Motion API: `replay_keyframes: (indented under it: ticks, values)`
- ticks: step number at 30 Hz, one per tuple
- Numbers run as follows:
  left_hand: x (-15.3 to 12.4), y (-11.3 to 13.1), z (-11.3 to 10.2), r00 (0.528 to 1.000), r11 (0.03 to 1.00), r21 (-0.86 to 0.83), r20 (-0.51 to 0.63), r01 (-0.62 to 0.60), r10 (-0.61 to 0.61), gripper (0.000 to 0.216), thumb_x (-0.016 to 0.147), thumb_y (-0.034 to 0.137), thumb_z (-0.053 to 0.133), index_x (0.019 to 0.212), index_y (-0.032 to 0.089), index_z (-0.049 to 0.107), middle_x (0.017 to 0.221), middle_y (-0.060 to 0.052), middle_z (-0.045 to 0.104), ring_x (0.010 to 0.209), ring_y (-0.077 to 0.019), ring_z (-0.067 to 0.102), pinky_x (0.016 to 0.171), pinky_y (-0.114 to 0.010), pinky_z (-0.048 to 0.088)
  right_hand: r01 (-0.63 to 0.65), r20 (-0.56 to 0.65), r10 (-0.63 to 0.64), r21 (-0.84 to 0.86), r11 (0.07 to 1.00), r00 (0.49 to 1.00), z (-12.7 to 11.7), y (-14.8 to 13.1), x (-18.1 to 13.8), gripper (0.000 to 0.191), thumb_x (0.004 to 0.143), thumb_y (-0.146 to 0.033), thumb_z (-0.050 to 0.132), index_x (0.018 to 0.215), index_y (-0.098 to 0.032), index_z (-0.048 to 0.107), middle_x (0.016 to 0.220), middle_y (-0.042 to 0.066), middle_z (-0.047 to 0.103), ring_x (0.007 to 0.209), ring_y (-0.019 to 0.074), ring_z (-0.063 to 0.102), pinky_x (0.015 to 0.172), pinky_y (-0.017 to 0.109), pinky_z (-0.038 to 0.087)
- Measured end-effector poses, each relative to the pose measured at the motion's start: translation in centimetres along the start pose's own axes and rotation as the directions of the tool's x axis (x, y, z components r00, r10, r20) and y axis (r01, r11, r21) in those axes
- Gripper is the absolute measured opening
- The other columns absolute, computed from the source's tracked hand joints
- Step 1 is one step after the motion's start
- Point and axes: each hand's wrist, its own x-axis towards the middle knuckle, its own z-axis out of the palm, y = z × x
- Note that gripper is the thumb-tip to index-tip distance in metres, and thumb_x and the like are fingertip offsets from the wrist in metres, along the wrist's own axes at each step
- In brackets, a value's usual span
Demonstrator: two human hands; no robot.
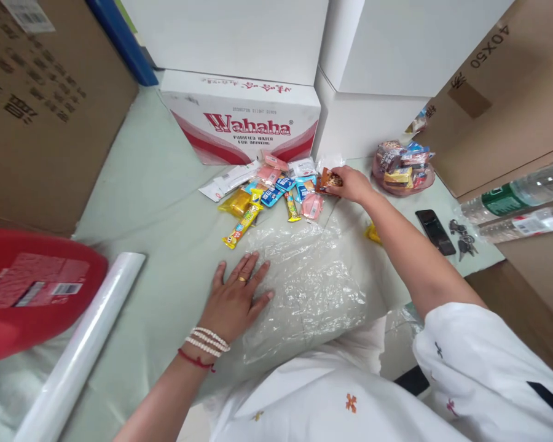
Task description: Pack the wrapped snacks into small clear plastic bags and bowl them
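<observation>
My left hand point(240, 294) lies flat with its fingers spread, at the left edge of a clear plastic bag point(308, 294) that is laid out on the table. At the right end of a heap of wrapped snacks point(271, 195), my right hand point(354, 184) grips a brown snack packet point(330, 180). The heap holds yellow, blue, pink and white packets. A long yellow snack stick point(242, 228) sticks out of it toward me. Partly behind my right forearm is a small yellow packet point(373, 233).
A Wahaha water carton point(253, 123) and white boxes point(368, 116) stand behind the heap. To the right are a pink bowl point(408, 190) of snacks, a phone point(435, 232), keys point(463, 239) and plastic bottles point(520, 193). A white roll point(83, 344) and red container point(37, 288) are at left.
</observation>
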Motion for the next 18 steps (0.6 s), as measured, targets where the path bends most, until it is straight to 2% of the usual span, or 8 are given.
replay_keyframes:
  ticks: [3, 5, 9, 12, 13, 15, 18]
  values:
    - [0.0, 0.1, -0.1, 1.000, 1.000, -0.006, 0.006, 0.002, -0.002, 0.059, 0.101, 0.050, 0.047, 0.156, 0.028, 0.047, 0.169, -0.014, 0.034, 0.154, -0.0342, 0.038, 0.125, -0.067, 0.016, -0.001, 0.135, 0.006, -0.041, 0.999, 0.991, 0.8, -1.1, 2.1, 0.067, 0.078, -0.045, 0.078, 0.140, -0.026, 0.061, 0.131, 0.011, 0.069, 0.108, 0.0299, 0.065, 0.079, 0.031, 0.045]
    - [0.0, 0.1, -0.1, 1.000, 1.000, -0.017, 0.004, 0.006, -0.006, 0.059, 0.101, 0.050, 0.047, 0.156, 0.028, 0.046, 0.169, -0.014, 0.034, 0.154, -0.0341, 0.038, 0.126, -0.067, 0.015, -0.019, 0.174, 0.031, -0.069, 0.997, 0.984, 1.1, -1.1, 2.4, 0.070, 0.075, -0.042, 0.081, 0.139, -0.025, 0.061, 0.128, 0.010, 0.071, 0.107, 0.0301, 0.066, 0.078, 0.030, 0.045]
    - [-0.1, 0.1, 0.0, 1.000, 0.999, -0.031, -0.011, 0.009, -0.010, 0.060, 0.101, 0.050, 0.047, 0.157, 0.028, 0.044, 0.170, -0.013, 0.033, 0.155, -0.0329, 0.036, 0.127, -0.066, 0.013, -0.083, 0.150, 0.102, -0.130, 0.988, 0.983, 0.7, -0.2, 0.0, 0.063, 0.078, -0.043, 0.078, 0.136, -0.022, 0.063, 0.123, 0.013, 0.073, 0.104, 0.0317, 0.067, 0.076, 0.032, 0.045]
    - [-0.1, 0.3, -0.1, 1.000, 0.999, -0.037, -0.007, 0.015, -0.015, 0.060, 0.101, 0.050, 0.047, 0.157, 0.027, 0.044, 0.170, -0.012, 0.032, 0.156, -0.0317, 0.034, 0.127, -0.065, 0.011, -0.133, 0.054, 0.140, -0.115, 0.984, 0.989, -0.4, 0.1, -3.5, 0.058, 0.082, -0.043, 0.075, 0.134, -0.020, 0.063, 0.122, 0.015, 0.073, 0.101, 0.0324, 0.068, 0.076, 0.033, 0.045]
    - [-0.1, 0.4, -0.2, 1.000, 0.999, -0.040, -0.001, 0.020, -0.020, 0.061, 0.101, 0.050, 0.048, 0.157, 0.027, 0.044, 0.170, -0.012, 0.032, 0.156, -0.0315, 0.033, 0.127, -0.065, 0.011, -0.125, 0.019, 0.127, -0.083, 0.989, 0.992, -0.8, -0.1, -4.9, 0.057, 0.082, -0.042, 0.075, 0.134, -0.020, 0.063, 0.122, 0.015, 0.073, 0.101, 0.0322, 0.068, 0.076, 0.033, 0.045]
    - [0.0, 0.5, -0.4, 0.999, 0.999, -0.044, 0.009, 0.031, -0.031, 0.062, 0.101, 0.051, 0.048, 0.157, 0.026, 0.043, 0.170, -0.013, 0.033, 0.156, -0.0313, 0.033, 0.128, -0.064, 0.011, -0.029, 0.002, 0.029, 0.019, 0.999, 1.000, -1.5, -1.4, -7.8, 0.057, 0.081, -0.038, 0.075, 0.134, -0.022, 0.063, 0.122, 0.012, 0.074, 0.101, 0.0314, 0.069, 0.077, 0.032, 0.045]
    - [0.0, 0.5, -0.4, 0.999, 0.998, -0.043, 0.021, 0.043, -0.042, 0.064, 0.101, 0.051, 0.047, 0.158, 0.023, 0.041, 0.169, -0.014, 0.033, 0.157, -0.0314, 0.032, 0.128, -0.064, 0.010, 0.215, 0.072, -0.230, 0.174, 0.961, 0.971, -1.9, -5.2, -12.0, 0.059, 0.079, -0.035, 0.078, 0.136, -0.026, 0.063, 0.123, 0.007, 0.073, 0.104, 0.0307, 0.069, 0.080, 0.032, 0.045]
